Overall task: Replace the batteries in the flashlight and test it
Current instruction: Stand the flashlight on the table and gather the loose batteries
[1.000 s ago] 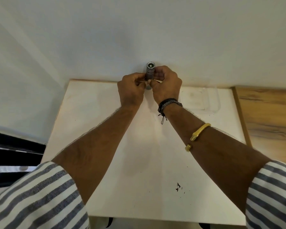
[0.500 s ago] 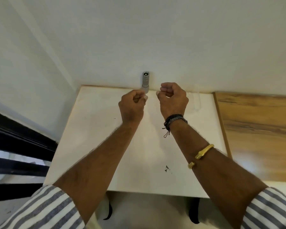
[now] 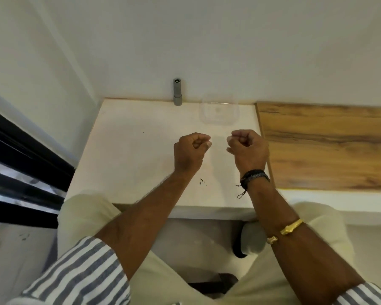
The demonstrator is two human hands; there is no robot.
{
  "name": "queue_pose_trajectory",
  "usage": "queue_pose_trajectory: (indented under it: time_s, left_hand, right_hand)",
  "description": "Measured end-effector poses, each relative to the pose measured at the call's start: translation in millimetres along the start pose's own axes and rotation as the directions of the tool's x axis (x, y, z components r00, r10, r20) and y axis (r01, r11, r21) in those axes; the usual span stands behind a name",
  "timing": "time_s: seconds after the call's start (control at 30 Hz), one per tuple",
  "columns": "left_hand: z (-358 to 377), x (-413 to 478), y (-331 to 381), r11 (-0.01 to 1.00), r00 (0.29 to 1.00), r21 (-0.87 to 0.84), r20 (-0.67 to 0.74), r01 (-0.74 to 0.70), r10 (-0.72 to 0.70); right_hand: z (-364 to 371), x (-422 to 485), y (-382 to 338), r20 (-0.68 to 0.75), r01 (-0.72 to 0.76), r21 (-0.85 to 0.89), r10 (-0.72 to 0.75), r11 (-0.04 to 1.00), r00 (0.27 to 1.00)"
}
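Note:
A slim grey flashlight (image 3: 177,91) stands upright at the far edge of the white table (image 3: 128,155), against the wall, its lens end up. My left hand (image 3: 190,151) hovers over the table's middle with fingers curled into a fist; nothing shows inside it. My right hand (image 3: 248,148) is beside it, a hand's width to the right, also curled shut with nothing visible in it. Both hands are well in front of the flashlight and apart from it. No batteries are in sight.
A clear plastic container (image 3: 218,113) sits at the table's far right corner. A wooden surface (image 3: 326,146) adjoins the table on the right. A dark railing (image 3: 20,161) runs along the left. Small dark specks (image 3: 202,181) mark the tabletop.
Both hands let go of the flashlight, leaving it standing by the wall, and pulled back toward me, moving apart. The view tilted down, bringing my legs into sight.

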State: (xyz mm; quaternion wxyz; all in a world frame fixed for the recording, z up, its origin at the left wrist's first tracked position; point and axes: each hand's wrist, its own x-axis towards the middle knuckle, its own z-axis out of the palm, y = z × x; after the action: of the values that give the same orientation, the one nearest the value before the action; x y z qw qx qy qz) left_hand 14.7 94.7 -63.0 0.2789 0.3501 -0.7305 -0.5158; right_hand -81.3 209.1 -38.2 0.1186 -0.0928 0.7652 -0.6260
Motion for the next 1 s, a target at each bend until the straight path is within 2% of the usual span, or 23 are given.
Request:
queue_pose_trajectory:
  time_s: [0.1, 0.2, 0.3, 0.47, 0.57, 0.7, 1.0]
  left_hand:
    - [19, -15, 2, 0.998, 0.995, 0.063, 0.099, -0.005, -0.002]
    - [41, -22, 6, 0.988, 0.975, 0.148, 0.222, -0.036, 0.003]
    - [62, -20, 9, 0.962, 0.941, 0.260, 0.339, -0.087, -0.007]
    - [87, -3, 13, 0.896, 0.892, 0.416, 0.448, -0.155, -0.054]
    - [96, 4, 15, 0.847, 0.864, 0.484, 0.499, -0.220, -0.061]
    - [104, 10, 18, 0.798, 0.838, 0.533, 0.542, -0.280, -0.068]
    - [106, 10, 12, 0.808, 0.837, 0.544, 0.533, -0.226, -0.125]
  right_hand:
    - [-29, -2, 16, -0.057, -0.058, -0.054, 0.055, 0.997, 0.997]
    - [-53, 1, 38, -0.091, -0.107, -0.236, 0.088, 0.966, 0.992]
    - [-65, 5, 56, -0.056, -0.126, -0.423, 0.113, 0.897, 0.992]
    - [-57, 2, 68, -0.015, -0.100, -0.654, 0.119, 0.750, 0.993]
    - [-50, 4, 73, -0.004, -0.085, -0.703, 0.115, 0.706, 0.993]
    - [-44, 10, 76, -0.035, -0.095, -0.699, 0.099, 0.708, 0.994]
    - [-47, 20, 76, -0.029, -0.134, -0.691, 0.158, 0.710, 0.987]
